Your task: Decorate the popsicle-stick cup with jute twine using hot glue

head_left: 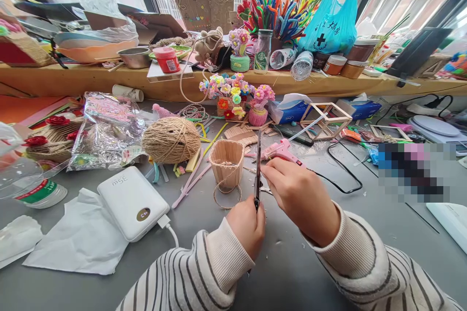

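My left hand [248,228] is closed round the lower part of a long, narrow dark blade [259,160], which points away from me. Whether it belongs to a knife or to scissors, I cannot tell. My right hand [297,194] is pinched shut close beside the blade; anything between its fingertips is hidden. A small basket of wooden sticks [226,167] stands upright left of the blade, with a loop of twine [228,204] hanging at its front. Just beyond my right hand lies a pink glue gun [282,150].
A ball of twine [171,140], a white power bank [133,203] with a cable and a white tissue [78,235] are on the left. Crochet flowers [233,92] and a wooden stick frame [326,119] stand farther back. A black cord [345,189] curves on the right.
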A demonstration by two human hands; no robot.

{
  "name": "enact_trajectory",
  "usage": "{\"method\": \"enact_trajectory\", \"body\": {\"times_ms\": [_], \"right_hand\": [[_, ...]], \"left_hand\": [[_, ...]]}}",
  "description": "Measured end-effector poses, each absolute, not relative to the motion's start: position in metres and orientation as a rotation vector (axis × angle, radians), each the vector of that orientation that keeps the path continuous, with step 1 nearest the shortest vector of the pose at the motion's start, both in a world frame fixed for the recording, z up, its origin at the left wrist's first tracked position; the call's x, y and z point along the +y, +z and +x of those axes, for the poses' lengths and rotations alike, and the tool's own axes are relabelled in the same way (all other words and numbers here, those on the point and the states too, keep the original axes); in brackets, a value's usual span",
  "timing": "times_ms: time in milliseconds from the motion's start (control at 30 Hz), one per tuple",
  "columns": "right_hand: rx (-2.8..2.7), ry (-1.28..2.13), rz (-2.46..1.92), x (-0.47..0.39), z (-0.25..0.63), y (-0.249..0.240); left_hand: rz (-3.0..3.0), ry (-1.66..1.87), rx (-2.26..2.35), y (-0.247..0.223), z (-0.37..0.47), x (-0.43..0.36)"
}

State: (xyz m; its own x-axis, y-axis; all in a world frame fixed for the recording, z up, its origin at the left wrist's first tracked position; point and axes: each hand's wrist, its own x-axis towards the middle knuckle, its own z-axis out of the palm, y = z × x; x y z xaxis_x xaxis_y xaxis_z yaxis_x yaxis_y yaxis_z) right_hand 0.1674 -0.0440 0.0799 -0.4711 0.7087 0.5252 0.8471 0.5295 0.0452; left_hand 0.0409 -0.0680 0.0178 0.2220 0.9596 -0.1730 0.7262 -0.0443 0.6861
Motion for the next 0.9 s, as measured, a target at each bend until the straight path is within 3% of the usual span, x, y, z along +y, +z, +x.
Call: {"method": "enact_trajectory", "body": {"times_ms": [467, 700, 900], "right_hand": [[-2.254, -0.254, -1.249, -0.043, 0.17, 0.083], [-2.067, 0.03, -1.211, -0.041, 0.183, 0.101], [-2.015, -0.009, -1.246, -0.042, 0.192, 0.111]], "left_hand": [[1.771, 0.432, 1.41, 0.035, 0.035, -0.065], [1.383, 0.659, 0.872, 0.04, 0.024, -0.065], [1.077, 0.719, 0.643, 0.048, 0.023, -0.07]]}}
